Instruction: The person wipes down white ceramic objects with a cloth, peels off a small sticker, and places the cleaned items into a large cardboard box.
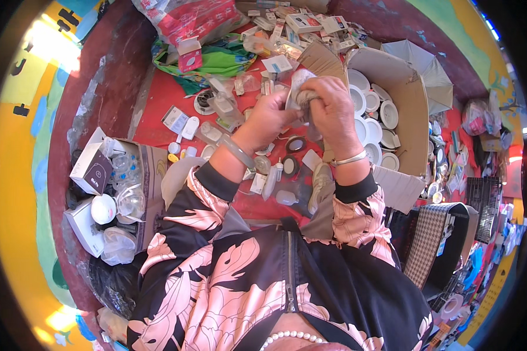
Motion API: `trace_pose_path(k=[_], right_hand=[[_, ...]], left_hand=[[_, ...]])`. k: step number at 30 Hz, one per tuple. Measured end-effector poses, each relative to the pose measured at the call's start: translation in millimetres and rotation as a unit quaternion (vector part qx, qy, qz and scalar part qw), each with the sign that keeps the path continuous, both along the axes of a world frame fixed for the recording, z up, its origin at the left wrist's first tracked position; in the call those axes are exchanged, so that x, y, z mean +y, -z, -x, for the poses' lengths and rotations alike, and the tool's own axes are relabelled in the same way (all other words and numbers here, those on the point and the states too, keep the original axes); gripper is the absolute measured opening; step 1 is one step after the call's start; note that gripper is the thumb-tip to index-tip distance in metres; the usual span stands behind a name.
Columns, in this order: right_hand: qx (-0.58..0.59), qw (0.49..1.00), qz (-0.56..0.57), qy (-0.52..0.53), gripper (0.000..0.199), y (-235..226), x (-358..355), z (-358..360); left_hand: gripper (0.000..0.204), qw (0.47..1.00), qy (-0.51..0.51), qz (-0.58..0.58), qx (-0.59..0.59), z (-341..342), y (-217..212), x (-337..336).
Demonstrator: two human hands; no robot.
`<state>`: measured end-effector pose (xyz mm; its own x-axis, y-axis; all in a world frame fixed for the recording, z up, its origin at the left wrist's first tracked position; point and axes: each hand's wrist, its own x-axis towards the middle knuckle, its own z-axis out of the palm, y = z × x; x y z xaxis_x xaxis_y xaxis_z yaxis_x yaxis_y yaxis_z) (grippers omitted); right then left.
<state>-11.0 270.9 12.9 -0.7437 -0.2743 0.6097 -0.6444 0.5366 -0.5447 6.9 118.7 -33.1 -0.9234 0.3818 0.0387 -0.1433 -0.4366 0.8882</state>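
Observation:
Both my hands are raised in front of me over the red-covered floor. My left hand (pixel 267 121) pinches a white, rounded object, mostly hidden by my fingers, so its kind is unclear. My right hand (pixel 332 105) is closed round a crumpled grey cloth (pixel 311 127), which touches that white object. Part of the cloth hangs below my fingers. Close by on the right stands an open cardboard box (pixel 413 111) holding several round white light fittings (pixel 389 114). Dark round discs (pixel 295 144) lie below my hands.
Small cartons (pixel 304 23) are heaped at the far side, beside a pink plastic bag (pixel 187 20) and green cloth (pixel 228 58). On the left, a cardboard box (pixel 152 181) holds clear-wrapped items. My shoe (pixel 320 186) shows below my right hand. A houndstooth-patterned case (pixel 430 237) stands at right.

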Motion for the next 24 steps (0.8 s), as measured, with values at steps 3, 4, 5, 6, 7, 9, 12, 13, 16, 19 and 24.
trace_pose_path(k=[3,4,5,6,7,9,12,13,16,19,24], right_hand=[[0.009,0.995,-0.086,-0.055,0.015,-2.8,-4.4,-6.4],[0.016,0.994,-0.088,-0.062,0.015,-3.7,-6.5,-8.8],[0.024,0.993,-0.09,-0.069,0.015,-3.8,-8.6,-10.6],[0.032,0.992,-0.091,-0.076,0.015,-3.7,-9.4,-11.4],[0.02,0.994,-0.069,-0.083,0.016,-2.1,-6.3,-7.3],[0.021,0.999,-0.038,-0.017,0.019,5.2,3.5,2.6],[-0.09,0.982,0.142,0.088,0.022,17.5,26.2,15.2],[-0.154,0.942,0.276,0.11,0.024,18.0,36.5,18.4],[-0.195,0.804,0.562,0.019,0.02,11.4,78.3,28.7],[-0.234,0.674,0.7,-0.019,0.026,23.1,111.0,36.6],[-0.223,0.737,0.635,-0.061,0.028,4.4,70.3,18.7]], left_hand=[[0.025,0.993,-0.007,0.107,0.039,1.8,12.3,-0.8],[0.024,0.989,-0.009,0.137,0.048,5.0,18.8,-3.4],[0.025,0.972,-0.026,0.218,0.079,8.8,16.9,-7.8],[0.024,0.986,-0.015,0.159,0.044,8.1,15.8,-6.9],[0.024,0.995,-0.004,0.099,0.008,6.4,14.1,-5.2],[0.025,0.999,0.019,0.023,-0.031,4.4,8.8,-3.4],[0.026,0.997,0.028,-0.047,-0.061,4.1,1.4,-3.5],[0.025,0.992,0.008,-0.086,-0.087,3.9,-5.9,-4.0],[0.029,0.975,-0.05,-0.173,-0.13,10.9,-2.6,-15.4],[0.041,0.951,-0.099,-0.25,-0.151,16.4,-2.0,-21.9],[0.041,0.951,-0.11,-0.239,-0.161,20.5,6.3,-21.5]])
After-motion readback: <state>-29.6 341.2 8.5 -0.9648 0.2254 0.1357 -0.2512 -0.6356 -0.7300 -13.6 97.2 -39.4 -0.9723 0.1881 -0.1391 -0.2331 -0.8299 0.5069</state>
